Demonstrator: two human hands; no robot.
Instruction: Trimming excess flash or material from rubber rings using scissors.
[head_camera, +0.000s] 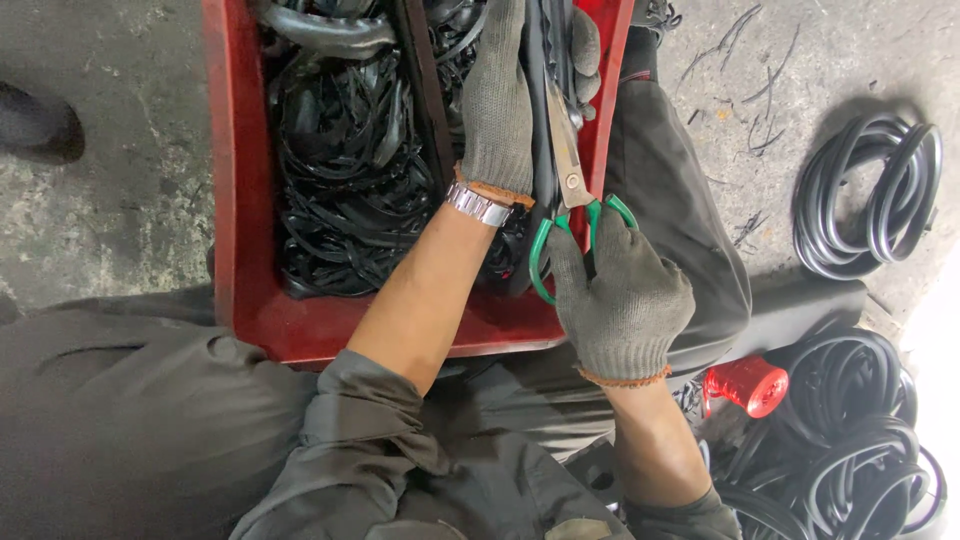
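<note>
While the head view is looking straight down over the person's lap, the right hand, in a grey knitted work glove, is working a pair of green-handled steel scissors; its grip is clenched through the green loops, and the blades are pointing away from the body. The left hand, gloved alike and wearing a metal wristwatch, is closing its grip on a long black rubber strip that is running up beside the scissor blades, over the right part of a red plastic crate. Whether the blades are actually biting the strip cannot be told from this view.

The crate is holding a tangled mass of cut black rubber strips and is resting between the person's knees on the concrete floor.

Judgement on handling: the strip is appearing soft, limp and light, likely grippy rather than slippery against knitted gloves, and not fragile. It is probably sagging unless held taut, so taking hold close beside the blades, as the left hand is doing, looks sound.

Coils of black rubber tubing are lying on the floor to the right, with more coils lower down beside a small red ribbed cylinder.
</note>
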